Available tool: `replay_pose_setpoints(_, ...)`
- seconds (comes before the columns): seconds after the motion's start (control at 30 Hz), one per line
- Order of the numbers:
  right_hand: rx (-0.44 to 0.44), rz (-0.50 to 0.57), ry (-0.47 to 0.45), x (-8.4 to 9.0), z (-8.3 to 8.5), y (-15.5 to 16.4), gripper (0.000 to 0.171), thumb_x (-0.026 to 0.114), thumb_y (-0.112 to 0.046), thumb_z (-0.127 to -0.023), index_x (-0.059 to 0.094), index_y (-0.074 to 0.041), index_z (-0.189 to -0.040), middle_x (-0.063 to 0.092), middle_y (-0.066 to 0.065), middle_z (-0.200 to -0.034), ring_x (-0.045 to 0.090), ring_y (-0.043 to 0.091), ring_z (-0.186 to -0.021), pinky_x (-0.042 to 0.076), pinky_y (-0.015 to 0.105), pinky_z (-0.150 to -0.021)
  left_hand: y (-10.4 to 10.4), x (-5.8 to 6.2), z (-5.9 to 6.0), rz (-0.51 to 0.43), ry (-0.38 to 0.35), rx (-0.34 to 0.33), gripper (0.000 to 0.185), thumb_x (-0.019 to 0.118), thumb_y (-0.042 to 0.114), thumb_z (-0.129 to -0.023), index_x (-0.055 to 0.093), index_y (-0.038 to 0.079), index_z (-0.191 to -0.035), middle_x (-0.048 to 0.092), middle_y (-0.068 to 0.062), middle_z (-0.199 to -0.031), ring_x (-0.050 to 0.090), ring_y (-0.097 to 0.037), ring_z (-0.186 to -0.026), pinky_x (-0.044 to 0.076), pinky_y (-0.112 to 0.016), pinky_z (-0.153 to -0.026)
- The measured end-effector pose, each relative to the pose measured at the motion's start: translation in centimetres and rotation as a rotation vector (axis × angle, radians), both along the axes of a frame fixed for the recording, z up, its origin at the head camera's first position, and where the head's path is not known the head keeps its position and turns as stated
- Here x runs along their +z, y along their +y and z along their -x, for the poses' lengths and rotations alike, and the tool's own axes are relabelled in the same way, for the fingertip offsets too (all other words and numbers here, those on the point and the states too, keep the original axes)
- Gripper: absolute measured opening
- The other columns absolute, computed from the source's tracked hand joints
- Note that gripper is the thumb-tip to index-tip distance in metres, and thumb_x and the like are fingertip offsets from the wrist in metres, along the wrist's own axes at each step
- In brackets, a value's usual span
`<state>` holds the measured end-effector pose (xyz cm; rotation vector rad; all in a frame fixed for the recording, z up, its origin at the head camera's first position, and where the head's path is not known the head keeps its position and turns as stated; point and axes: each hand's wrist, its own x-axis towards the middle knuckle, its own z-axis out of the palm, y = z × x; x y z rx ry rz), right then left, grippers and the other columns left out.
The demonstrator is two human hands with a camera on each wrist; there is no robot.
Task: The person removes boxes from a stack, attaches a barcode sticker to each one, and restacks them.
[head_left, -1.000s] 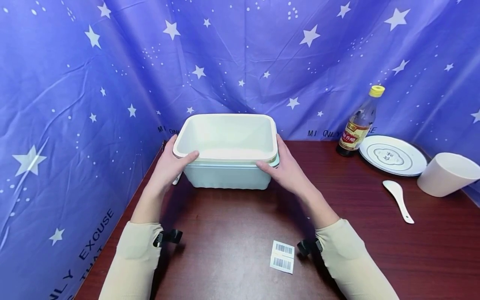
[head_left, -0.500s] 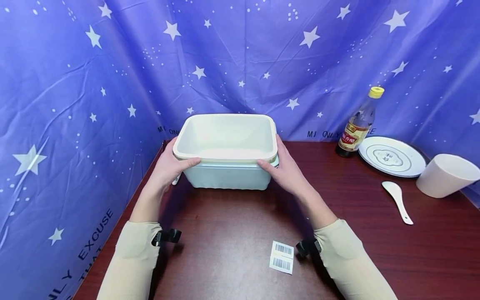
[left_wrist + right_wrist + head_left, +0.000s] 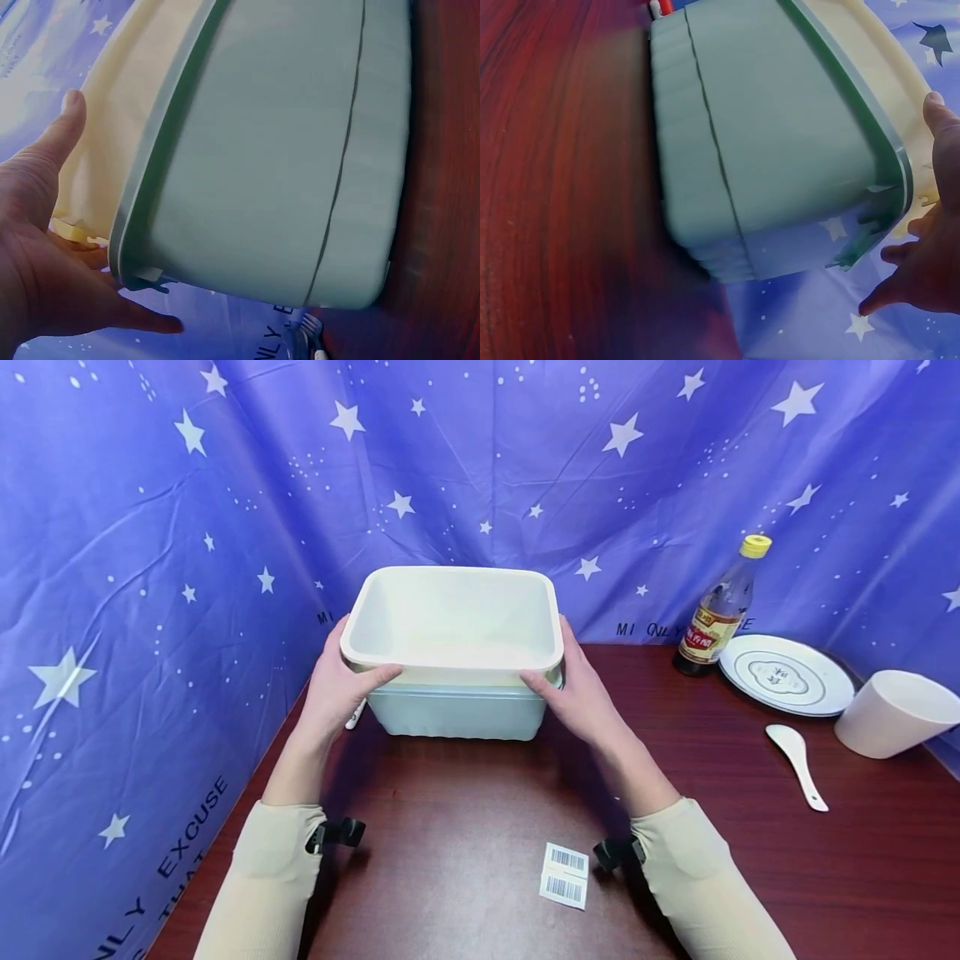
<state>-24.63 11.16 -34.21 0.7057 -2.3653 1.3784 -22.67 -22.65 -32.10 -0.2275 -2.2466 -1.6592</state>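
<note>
A cream-white plastic bin (image 3: 450, 618) sits nested in the top of a pale green bin (image 3: 457, 714) at the back of the table. My left hand (image 3: 337, 685) holds the cream bin at its left end, thumb along the front wall below the rim. At the opposite end, my right hand (image 3: 581, 689) grips it the same way. In the left wrist view, a wide band of the cream wall (image 3: 142, 90) shows above the green rim. The right wrist view has the right thumb against the cream wall, with the other fingers around the end, partly hidden.
To the right stand a vinegar bottle (image 3: 712, 614), a white plate (image 3: 783, 675) and a tilted white cup (image 3: 888, 718), near a white spoon (image 3: 798, 764). A barcode sticker (image 3: 565, 877) lies in front. A fork (image 3: 311, 326) lies behind the green bin's left end. Starry curtains border the table.
Both hands have raised the cream bin a little, so more of its wall shows above the green rim. The green bin has stayed in place.
</note>
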Motion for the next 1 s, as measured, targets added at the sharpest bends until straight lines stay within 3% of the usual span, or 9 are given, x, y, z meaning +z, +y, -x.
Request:
replay_pose_setpoints(0.13, 0.025, 0.058, 0.004, 0.6, -0.2, 0.1, 0.093, 0.074, -0.031, -0.093, 0.013, -0.020, -0.163, 0.029, 0.001, -0.162, 0.031, 0.013, -0.144, 0.023, 0.042, -0.118, 0.2, 0.4, -0.4, -0.035, 0.050, -0.016, 0.100, 0.091, 0.016, -0.075, 0.034, 0.023, -0.157, 0.052, -0.004, -0.142, 0.049, -0.019, -0.124, 0.038, -0.038, -0.102)
replay_pose_setpoints(0.27, 0.079, 0.156, -0.032, 1.5, -0.8, 0.0, 0.096, 0.073, -0.016, -0.094, 0.007, -0.014, -0.163, 0.019, 0.006, -0.166, 0.027, 0.017, -0.147, 0.018, 0.040, -0.120, 0.4, 0.7, -0.7, -0.046, 0.070, -0.011, 0.103, 0.091, 0.018, -0.075, 0.031, 0.024, -0.158, 0.050, -0.003, -0.144, 0.048, -0.019, -0.127, 0.036, -0.042, -0.105)
replay_pose_setpoints(0.37, 0.164, 0.268, -0.071, 2.5, -1.6, -0.2, 0.096, 0.071, -0.006, -0.093, 0.005, -0.009, -0.163, 0.025, 0.012, -0.163, 0.038, 0.023, -0.141, 0.030, 0.037, -0.115, 0.6, 1.0, -1.0, -0.061, 0.079, -0.014, 0.104, 0.091, 0.016, -0.075, 0.029, 0.024, -0.159, 0.048, -0.005, -0.145, 0.048, -0.021, -0.128, 0.036, -0.042, -0.106)
replay_pose_setpoints(0.53, 0.243, 0.388, -0.081, 3.0, -1.9, -0.2, 0.096, 0.072, -0.010, -0.092, 0.008, -0.015, -0.163, 0.037, 0.016, -0.153, 0.053, 0.028, -0.125, 0.048, 0.029, -0.097, 1.4, 2.0, -1.6, -0.147, 0.134, -0.081, 0.105, 0.087, 0.003, -0.075, 0.027, 0.018, -0.159, 0.044, -0.013, -0.149, 0.046, -0.033, -0.130, 0.041, -0.036, -0.102)
replay_pose_setpoints(0.63, 0.238, 0.395, -0.057, 2.5, -1.4, 0.0, 0.097, 0.073, -0.012, -0.092, 0.009, -0.024, -0.163, 0.037, 0.014, -0.154, 0.055, 0.032, -0.122, 0.052, 0.033, -0.094, 1.9, 2.7, -2.2, -0.195, 0.171, -0.123, 0.105, 0.085, -0.003, -0.074, 0.026, 0.014, -0.159, 0.042, -0.018, -0.149, 0.045, -0.038, -0.130, 0.043, -0.035, -0.099)
replay_pose_setpoints(0.77, 0.215, 0.383, -0.038, 2.1, -1.2, 0.4, 0.098, 0.074, -0.017, -0.092, 0.007, -0.030, -0.163, 0.032, 0.009, -0.159, 0.054, 0.038, -0.123, 0.053, 0.037, -0.092, 2.2, 3.2, -2.6, -0.211, 0.194, -0.128, 0.107, 0.086, -0.002, -0.074, 0.024, 0.015, -0.159, 0.041, -0.016, -0.150, 0.044, -0.036, -0.132, 0.040, -0.038, -0.104)
replay_pose_setpoints(1.0, 0.244, 0.452, -0.015, 2.9, -2.1, 0.6, 0.103, 0.077, -0.019, -0.090, 0.005, -0.030, -0.163, 0.031, 0.013, -0.160, 0.052, 0.035, -0.124, 0.054, 0.030, -0.090, 2.0, 3.0, -2.4, -0.266, 0.270, -0.170, 0.112, 0.088, 0.001, -0.073, 0.020, 0.020, -0.160, 0.039, -0.012, -0.152, 0.043, -0.039, -0.133, 0.040, -0.047, -0.106)
